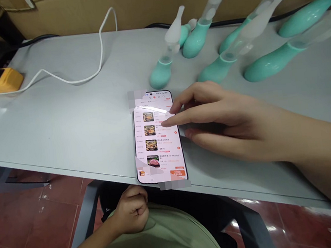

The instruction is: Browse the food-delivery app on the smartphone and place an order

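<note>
A smartphone lies flat near the front edge of the grey table, its screen lit with a list of food pictures and prices. My right hand hovers over its right side with fingers stretched out. The index fingertip is at the screen; whether it touches I cannot tell. Below the table edge, my left hand rests closed in a fist against the green shirt. Nothing shows in that fist, though its inside is hidden. Just behind the phone stands a teal bulb with a translucent nozzle.
Several more teal bulbs with clear tubes and whitish tips stand at the back right. A white cable winds across the left side to a yellow power strip. A brown panel borders the table at the back.
</note>
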`<state>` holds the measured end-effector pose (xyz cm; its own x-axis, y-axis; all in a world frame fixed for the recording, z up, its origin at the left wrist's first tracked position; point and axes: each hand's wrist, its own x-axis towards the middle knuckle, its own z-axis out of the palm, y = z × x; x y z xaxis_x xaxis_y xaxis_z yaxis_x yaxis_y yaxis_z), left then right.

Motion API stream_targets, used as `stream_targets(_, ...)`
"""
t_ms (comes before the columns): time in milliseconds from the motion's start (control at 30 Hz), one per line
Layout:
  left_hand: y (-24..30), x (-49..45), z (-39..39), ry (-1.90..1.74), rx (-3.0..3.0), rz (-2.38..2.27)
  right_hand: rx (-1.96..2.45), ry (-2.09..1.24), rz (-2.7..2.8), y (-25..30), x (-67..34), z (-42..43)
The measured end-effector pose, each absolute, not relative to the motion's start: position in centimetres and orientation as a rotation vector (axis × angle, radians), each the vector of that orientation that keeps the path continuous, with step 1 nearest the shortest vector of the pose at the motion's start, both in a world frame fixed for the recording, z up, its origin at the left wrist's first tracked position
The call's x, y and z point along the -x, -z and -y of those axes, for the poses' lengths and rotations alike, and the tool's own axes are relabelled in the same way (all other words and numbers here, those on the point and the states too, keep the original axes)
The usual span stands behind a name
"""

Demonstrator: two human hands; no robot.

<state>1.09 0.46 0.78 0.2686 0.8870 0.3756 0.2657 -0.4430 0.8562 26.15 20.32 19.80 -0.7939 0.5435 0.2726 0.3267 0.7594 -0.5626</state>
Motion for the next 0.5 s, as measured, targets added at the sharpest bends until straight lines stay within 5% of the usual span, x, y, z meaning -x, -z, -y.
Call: stream_targets(500, -0.29, -1.1, -0.24, -1.176, -1.869, -1.035, 0.675, -0.726, 2.503, -19.77, -26.19, -20.37)
